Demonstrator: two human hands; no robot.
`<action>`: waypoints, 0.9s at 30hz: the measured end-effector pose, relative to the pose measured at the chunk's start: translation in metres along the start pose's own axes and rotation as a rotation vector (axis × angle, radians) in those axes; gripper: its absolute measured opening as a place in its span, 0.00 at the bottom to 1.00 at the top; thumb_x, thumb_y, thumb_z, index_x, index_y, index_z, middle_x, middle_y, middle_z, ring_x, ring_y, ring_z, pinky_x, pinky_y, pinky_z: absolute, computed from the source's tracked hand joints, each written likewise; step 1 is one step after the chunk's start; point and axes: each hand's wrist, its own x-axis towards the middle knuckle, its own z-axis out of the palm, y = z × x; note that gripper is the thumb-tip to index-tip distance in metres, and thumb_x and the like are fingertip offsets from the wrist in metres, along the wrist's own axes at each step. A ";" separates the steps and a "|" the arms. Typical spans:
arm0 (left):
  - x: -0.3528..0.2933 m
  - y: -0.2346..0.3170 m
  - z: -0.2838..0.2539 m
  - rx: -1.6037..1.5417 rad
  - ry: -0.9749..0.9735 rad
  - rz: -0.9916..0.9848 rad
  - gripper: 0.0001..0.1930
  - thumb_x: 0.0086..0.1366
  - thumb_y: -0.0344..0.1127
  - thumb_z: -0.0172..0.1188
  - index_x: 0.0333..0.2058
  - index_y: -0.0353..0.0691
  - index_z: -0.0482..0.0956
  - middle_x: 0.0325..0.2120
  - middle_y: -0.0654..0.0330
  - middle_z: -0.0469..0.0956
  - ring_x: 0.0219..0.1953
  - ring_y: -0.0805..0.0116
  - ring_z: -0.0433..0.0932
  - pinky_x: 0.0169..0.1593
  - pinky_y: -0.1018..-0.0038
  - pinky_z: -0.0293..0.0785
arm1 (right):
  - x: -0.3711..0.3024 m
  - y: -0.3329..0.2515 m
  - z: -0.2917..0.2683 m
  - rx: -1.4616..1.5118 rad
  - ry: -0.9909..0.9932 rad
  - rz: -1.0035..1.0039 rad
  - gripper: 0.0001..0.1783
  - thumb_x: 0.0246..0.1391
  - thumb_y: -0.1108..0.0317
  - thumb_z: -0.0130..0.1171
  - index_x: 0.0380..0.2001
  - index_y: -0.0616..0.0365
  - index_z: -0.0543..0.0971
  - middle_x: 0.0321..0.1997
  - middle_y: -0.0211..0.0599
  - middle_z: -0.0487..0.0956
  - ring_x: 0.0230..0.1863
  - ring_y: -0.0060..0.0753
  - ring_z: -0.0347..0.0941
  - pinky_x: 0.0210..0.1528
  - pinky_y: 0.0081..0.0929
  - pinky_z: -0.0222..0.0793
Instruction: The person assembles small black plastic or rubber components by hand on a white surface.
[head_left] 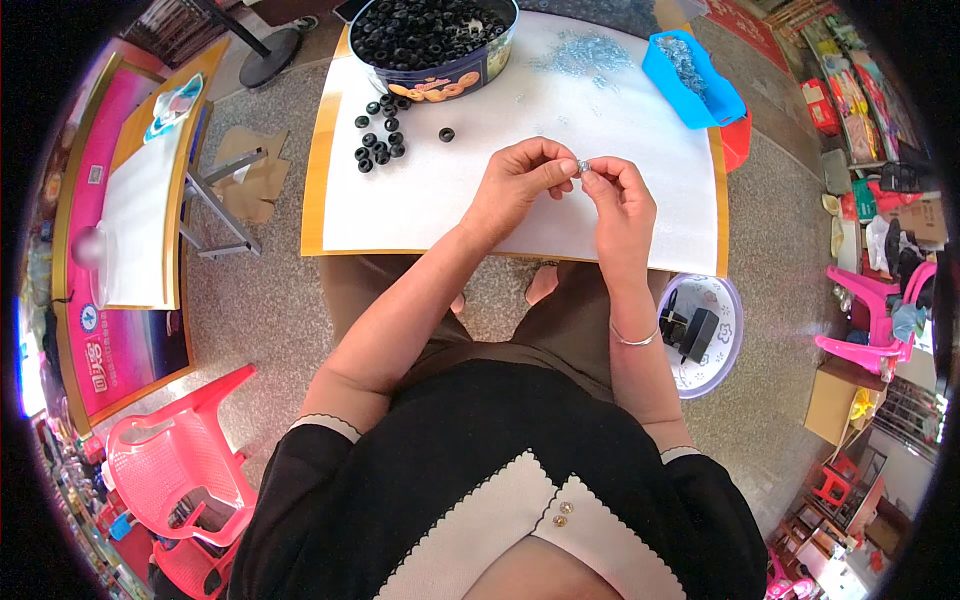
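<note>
My left hand (pixel 526 185) and my right hand (pixel 620 205) meet over the right half of the white-covered table (pixel 440 205). Fingertips of both pinch a tiny clear, silvery piece (pixel 583 166), too small to make out fully. Several black round, ring-like pieces (pixel 382 140) lie loose at the left, and one stands apart nearer the middle. Behind them a large tub (pixel 430 85) is heaped with more of these black pieces. A scatter of small clear bluish pieces (pixel 590 60) spreads at the back right, beside a blue tray (pixel 715 105) that holds similar bits.
Something red (pixel 736 140) shows under the blue tray. A round white basin (pixel 725 350) with black devices sits on the floor by my right arm. Pink plastic chairs (pixel 180 455) stand at the lower left. Another white-topped table (pixel 145 215) is at the left, goods on shelves at the right.
</note>
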 end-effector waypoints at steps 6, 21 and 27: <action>0.001 -0.002 0.000 0.055 0.003 -0.025 0.08 0.61 0.34 0.59 0.34 0.35 0.78 0.27 0.65 0.77 0.29 0.78 0.72 0.35 0.81 0.69 | 0.008 -0.005 -0.008 -0.074 -0.101 0.029 0.07 0.53 0.71 0.57 0.33 0.64 0.75 0.30 0.30 0.76 0.32 0.18 0.69 0.36 0.17 0.65; 0.002 -0.003 0.006 0.107 0.098 -0.033 0.06 0.61 0.32 0.59 0.32 0.35 0.78 0.24 0.67 0.75 0.27 0.81 0.70 0.35 0.83 0.69 | 0.049 0.036 -0.044 -0.658 0.156 -0.211 0.08 0.44 0.73 0.61 0.32 0.56 0.79 0.32 0.30 0.77 0.35 0.27 0.68 0.41 0.26 0.65; 0.004 -0.004 0.007 0.120 0.087 -0.049 0.06 0.61 0.31 0.58 0.33 0.35 0.77 0.27 0.65 0.76 0.28 0.79 0.71 0.36 0.82 0.68 | 0.049 0.037 -0.058 -0.929 0.112 -0.189 0.12 0.42 0.71 0.63 0.35 0.54 0.79 0.36 0.32 0.77 0.40 0.33 0.68 0.47 0.31 0.62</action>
